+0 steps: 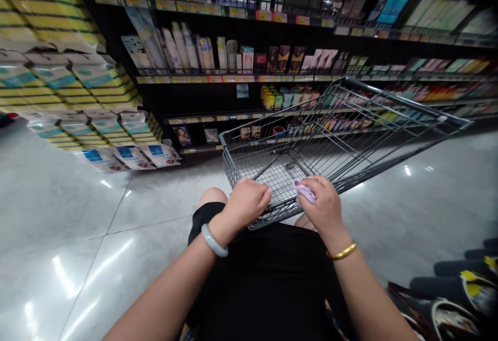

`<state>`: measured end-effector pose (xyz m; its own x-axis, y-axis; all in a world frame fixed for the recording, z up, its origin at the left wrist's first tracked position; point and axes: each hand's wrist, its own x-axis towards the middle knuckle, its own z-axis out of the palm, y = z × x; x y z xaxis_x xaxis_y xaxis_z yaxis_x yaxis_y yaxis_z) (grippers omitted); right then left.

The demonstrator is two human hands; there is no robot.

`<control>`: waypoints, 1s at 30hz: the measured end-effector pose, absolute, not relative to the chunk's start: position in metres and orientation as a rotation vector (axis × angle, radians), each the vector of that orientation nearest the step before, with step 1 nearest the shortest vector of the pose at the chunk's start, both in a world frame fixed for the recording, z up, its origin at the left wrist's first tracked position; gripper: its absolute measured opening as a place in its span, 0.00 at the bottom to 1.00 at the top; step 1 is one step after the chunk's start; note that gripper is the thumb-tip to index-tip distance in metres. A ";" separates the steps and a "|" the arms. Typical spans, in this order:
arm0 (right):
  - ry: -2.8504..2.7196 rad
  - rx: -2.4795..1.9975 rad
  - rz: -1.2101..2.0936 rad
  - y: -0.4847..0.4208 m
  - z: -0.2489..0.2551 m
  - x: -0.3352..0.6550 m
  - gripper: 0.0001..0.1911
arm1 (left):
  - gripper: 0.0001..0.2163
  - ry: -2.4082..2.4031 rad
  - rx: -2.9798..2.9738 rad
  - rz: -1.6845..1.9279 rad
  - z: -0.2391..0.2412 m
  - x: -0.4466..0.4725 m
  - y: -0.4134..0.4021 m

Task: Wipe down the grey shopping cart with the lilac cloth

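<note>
A grey wire shopping cart (249, 146) stands right in front of my body, its basket stretching away to the right. My left hand (249, 201), with a pale bangle at the wrist, is curled over the near rim of the cart. Crumpled in my right hand (322, 201) is a light purple cloth (305, 192), part of it poking out between thumb and fingers. That hand, with a gold bangle at its wrist, is over the cart's near right corner. The wire floor of the basket shows between the two hands.
Dark shelves (233, 79) of boxed and bottled goods run along the far side. Stacked yellow and white packs (105, 84) rise at the left. Dark cylindrical containers (439, 284) stand at the lower right. The grey floor (70, 216) is shiny.
</note>
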<state>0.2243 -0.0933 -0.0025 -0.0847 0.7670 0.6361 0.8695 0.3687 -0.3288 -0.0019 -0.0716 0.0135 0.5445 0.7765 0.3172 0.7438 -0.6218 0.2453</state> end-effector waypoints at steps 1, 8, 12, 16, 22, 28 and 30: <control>-1.839 -1.444 -0.179 -0.095 -0.002 0.224 0.09 | 0.19 1.332 2.710 0.594 0.014 -0.008 -0.062; -2.012 -1.394 -0.041 -0.115 0.006 0.187 0.09 | 0.20 1.256 2.835 0.516 0.000 -0.035 -0.011; -1.919 -1.382 0.010 -0.113 0.005 0.202 0.10 | 0.19 1.259 2.818 0.557 -0.004 -0.033 -0.023; -1.851 -1.445 -0.037 -0.119 0.005 0.212 0.09 | 0.18 1.262 2.765 0.613 -0.005 -0.033 -0.046; -1.889 -1.341 -0.215 -0.146 -0.002 0.189 0.09 | 0.19 1.338 2.702 0.692 -0.008 -0.037 -0.069; -1.872 -1.408 -0.149 -0.135 -0.001 0.185 0.09 | 0.19 1.372 2.686 0.683 -0.008 -0.036 -0.067; -1.870 -1.471 -0.120 -0.129 0.004 0.177 0.08 | 0.19 1.407 2.680 0.704 -0.010 -0.035 -0.063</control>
